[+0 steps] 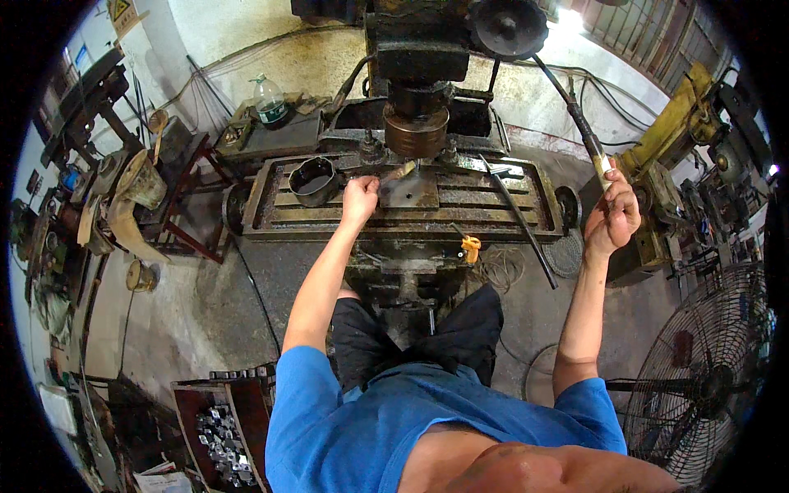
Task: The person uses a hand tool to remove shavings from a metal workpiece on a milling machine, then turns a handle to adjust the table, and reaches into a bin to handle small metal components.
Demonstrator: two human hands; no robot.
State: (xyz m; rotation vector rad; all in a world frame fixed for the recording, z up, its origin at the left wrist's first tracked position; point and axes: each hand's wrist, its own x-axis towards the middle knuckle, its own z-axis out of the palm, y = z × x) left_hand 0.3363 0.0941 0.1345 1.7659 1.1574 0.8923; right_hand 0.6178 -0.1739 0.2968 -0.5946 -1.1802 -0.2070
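My left hand is closed around the handle of a small brush. The brush's bristles point right, over a flat metal plate on the slotted machine table. Just above hangs the machine's spindle with a round brownish metal collar. Left of the hand stands an open round metal pot with dark contents. Up to the right, my right hand is wrapped round the pale end of a long lever that slants down from a black round hub.
A long metal bar lies across the table's right side and overhangs its front edge. An orange-yellow tool sits at the front edge. A large caged fan stands lower right; a bin of small metal parts lower left.
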